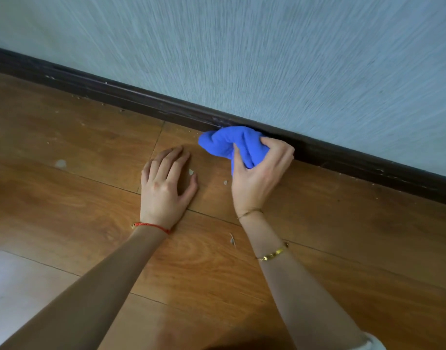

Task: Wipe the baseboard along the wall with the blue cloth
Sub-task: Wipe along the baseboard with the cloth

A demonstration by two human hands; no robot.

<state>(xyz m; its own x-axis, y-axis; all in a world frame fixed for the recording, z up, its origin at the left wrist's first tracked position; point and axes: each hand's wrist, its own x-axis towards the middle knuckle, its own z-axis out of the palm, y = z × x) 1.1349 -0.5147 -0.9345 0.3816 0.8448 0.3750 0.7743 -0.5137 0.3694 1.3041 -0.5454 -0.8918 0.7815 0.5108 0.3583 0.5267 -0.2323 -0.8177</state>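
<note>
Head view — right hand [259,173] grasps blue cloth [229,144] against dark baseboard [141,99]; left hand [166,185] flat, released, on wood floor [65,198].

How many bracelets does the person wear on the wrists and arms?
3. A red string bracelet is on the left wrist. A thin gold bracelet is on the right wrist, and a gold chain bracelet sits further up that forearm. None seems hidden.

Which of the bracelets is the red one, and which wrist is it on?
The thin red string bracelet sits on the left hand's wrist. The other two, a fine chain and a chunkier band, are gold and on the right arm.
</note>
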